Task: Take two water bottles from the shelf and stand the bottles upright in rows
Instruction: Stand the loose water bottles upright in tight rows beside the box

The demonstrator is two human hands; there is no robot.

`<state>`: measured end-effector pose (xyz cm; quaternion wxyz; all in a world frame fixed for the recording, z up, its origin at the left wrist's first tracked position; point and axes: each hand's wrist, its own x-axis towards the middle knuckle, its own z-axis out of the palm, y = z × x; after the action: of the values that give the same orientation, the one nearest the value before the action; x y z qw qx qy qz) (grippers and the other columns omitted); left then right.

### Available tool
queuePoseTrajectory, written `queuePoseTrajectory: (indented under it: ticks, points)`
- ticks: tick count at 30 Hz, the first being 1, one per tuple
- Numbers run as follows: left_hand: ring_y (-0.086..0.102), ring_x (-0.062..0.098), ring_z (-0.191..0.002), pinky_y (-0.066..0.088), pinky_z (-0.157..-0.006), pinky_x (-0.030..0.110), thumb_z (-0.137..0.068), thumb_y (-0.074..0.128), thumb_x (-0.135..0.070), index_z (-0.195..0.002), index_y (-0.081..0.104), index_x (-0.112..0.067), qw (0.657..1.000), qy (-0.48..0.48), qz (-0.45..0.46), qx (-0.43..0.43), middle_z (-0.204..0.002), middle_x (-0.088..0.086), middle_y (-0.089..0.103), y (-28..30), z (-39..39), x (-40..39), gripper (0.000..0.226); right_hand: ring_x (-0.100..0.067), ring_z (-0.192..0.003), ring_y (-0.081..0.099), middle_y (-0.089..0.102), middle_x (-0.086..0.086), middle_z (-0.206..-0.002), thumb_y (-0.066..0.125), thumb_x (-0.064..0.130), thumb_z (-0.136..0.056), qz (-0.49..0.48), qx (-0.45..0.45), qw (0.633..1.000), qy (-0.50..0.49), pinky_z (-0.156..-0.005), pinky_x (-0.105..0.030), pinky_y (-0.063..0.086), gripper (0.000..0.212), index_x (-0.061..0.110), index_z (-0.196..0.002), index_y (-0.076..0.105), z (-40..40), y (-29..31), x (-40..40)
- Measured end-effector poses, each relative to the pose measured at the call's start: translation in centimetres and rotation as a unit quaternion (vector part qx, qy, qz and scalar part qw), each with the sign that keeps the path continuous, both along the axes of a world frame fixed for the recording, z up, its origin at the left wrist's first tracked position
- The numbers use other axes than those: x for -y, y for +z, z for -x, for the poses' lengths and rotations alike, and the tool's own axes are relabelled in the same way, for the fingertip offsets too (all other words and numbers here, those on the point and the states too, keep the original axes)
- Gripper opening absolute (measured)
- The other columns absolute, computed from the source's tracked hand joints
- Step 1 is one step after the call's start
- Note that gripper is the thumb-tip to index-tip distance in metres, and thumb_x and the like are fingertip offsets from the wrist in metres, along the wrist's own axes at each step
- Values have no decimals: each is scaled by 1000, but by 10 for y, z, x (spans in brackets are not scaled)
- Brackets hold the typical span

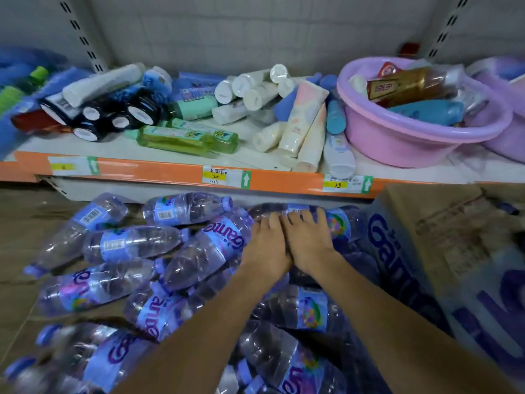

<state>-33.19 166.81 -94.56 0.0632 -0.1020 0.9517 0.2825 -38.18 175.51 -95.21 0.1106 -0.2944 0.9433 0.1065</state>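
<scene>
your left hand (pixel 267 245) and your right hand (pixel 308 237) lie side by side, touching each other, on top of the heap of water bottles (pixel 181 257) under the shelf (pixel 176 173). the fingers of both hands reach forward over one dark bottle (pixel 267 209) that lies on its side at the back of the heap, just below the orange front edge of the shelf. the fingertips are a little bent on it, but you cannot tell if they already grip it. all bottles lie flat and crossed over each other; none stands upright. a cardboard box (pixel 443 223) stands at the right of the heap. on the shelf above lie tubes and a pink basin (pixel 397 137) near its right end.
</scene>
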Motion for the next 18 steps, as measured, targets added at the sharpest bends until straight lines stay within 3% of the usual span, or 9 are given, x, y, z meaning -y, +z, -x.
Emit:
queuePoseTrajectory:
  ticks: [4, 9, 12, 13, 15, 18]
  points:
    - [41, 32, -122, 39, -97, 40, -89, 51, -20, -123, 40, -2, 998, -25, -39, -42, -128, 18, 47, -16, -3, 18, 40, -32, -127, 35, 40, -5, -137, 64, 29, -78, 45, -18, 999, 11, -103, -50, 29, 64, 21, -132, 31, -1, 12, -3]
    - [53, 27, -93, 31, -70, 25, -94, 46, -23, -104, 48, -1, 980, -57, -139, -127, -101, 16, 57, 21, 27, 16, 24, -31, -114, 51, 52, -6, -123, 67, 37, -72, 215, -29, 976, -35, -89, -42, 42, 61, 26, -128, 45, 15, 51, -25]
    - [53, 15, -103, 38, -83, 22, -93, 48, -35, -114, 51, -11, 967, -125, -192, -115, -115, 4, 59, 39, 46, 9, 32, -33, -102, 57, 57, -11, -111, 70, 29, -74, 359, 19, 928, -101, -84, -45, 49, 45, 20, -115, 53, 29, 68, -51]
    - [53, 16, -109, 40, -90, 26, -93, 47, -37, -118, 51, -12, 971, -144, -161, -103, -121, 4, 59, 37, 52, 12, 35, -34, -97, 58, 60, -13, -105, 71, 26, -76, 391, 21, 914, -107, -81, -46, 49, 37, 16, -109, 55, 32, 71, -60]
    - [52, 27, -116, 41, -94, 36, -94, 44, -35, -124, 47, -12, 988, -146, -6, -53, -127, 11, 55, 22, 63, 18, 38, -35, -89, 59, 63, -16, -96, 69, 21, -80, 406, 29, 907, -106, -79, -48, 50, 28, 8, -101, 57, 34, 73, -77]
    - [46, 39, -122, 41, -97, 45, -91, 44, -21, -128, 42, 0, 966, -117, 208, 97, -133, 23, 46, -2, 75, 24, 42, -31, -89, 61, 66, -9, -95, 71, 25, -78, 417, 20, 905, -82, -82, -51, 49, 32, 13, -104, 56, 29, 65, -88]
